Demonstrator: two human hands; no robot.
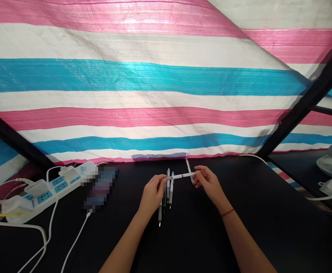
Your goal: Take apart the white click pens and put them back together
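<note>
Both hands hold one white pen (180, 176) level above a black table (268, 212). My left hand (152, 193) pinches its left end, and my right hand (208, 182) pinches its right end. Under the left hand, several white pens (168, 195) lie side by side on the table, pointing toward me. One more white pen (189, 167) lies slanted just behind my right hand.
A white power strip (44, 189) with plugs and white cables (74, 242) lies at the left. A blurred dark object (100, 187) sits beside it. A striped pink, white and blue tarp (143, 83) hangs behind. Black frame bars (305, 102) cross at both sides.
</note>
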